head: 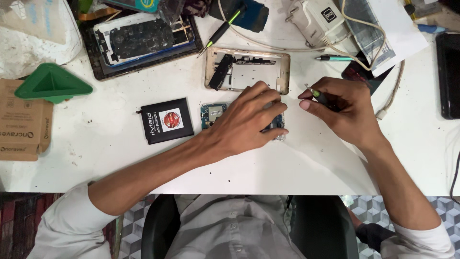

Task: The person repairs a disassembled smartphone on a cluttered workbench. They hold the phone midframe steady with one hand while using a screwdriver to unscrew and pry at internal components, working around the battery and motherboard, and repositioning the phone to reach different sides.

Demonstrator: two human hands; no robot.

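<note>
Head view: left hand [251, 117] lies flat, fingers spread, pressing opened phone body [211, 114] on white table [96, 144], beside black battery [166, 121]. Right hand [342, 112] pinches small screwdriver [317, 95], fingers closed around it. Advice: keep phone pinned firm, hold tip vertical, turn slowly. Empty frame [247, 70] lies just above.

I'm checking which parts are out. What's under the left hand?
Under the left hand lies an opened phone; a blue circuit board shows at its left end. The hand covers the rest.

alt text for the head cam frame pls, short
A person's left hand presses on an opened phone on a white table, while the right hand grips a small green-tipped screwdriver. A black battery lies left; a gold phone frame sits above.
</note>
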